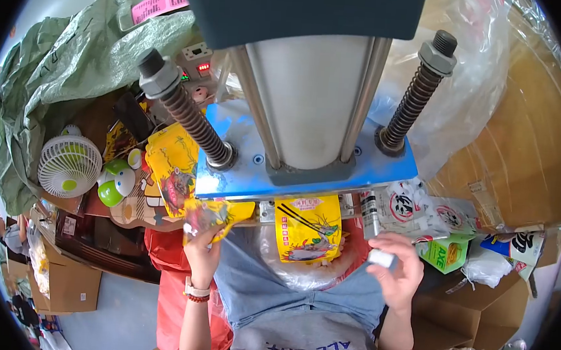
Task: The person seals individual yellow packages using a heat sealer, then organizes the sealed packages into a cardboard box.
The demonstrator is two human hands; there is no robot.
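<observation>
My left hand (200, 257) is closed on the edge of a yellow printed food packet (234, 209), lifted a little in front of the blue press plate (247, 184). Another yellow packet (308, 232), with chopsticks pictured on it, hangs from under the front of the press at the middle. Behind its lower end, a transparent plastic bag (265, 255) lies over my lap. To the right, my right hand (399, 268) pinches a small white block with a grey side (382, 258) between thumb and fingers, apart from the packets.
Two spring-loaded posts (405, 112) rise from the press around a thick grey cylinder (312, 99). On the left are a white fan (69, 167), a green-and-white toy (116, 183) and more yellow packets (170, 164). Printed bags (415, 207) and an open cardboard box (472, 312) are at right.
</observation>
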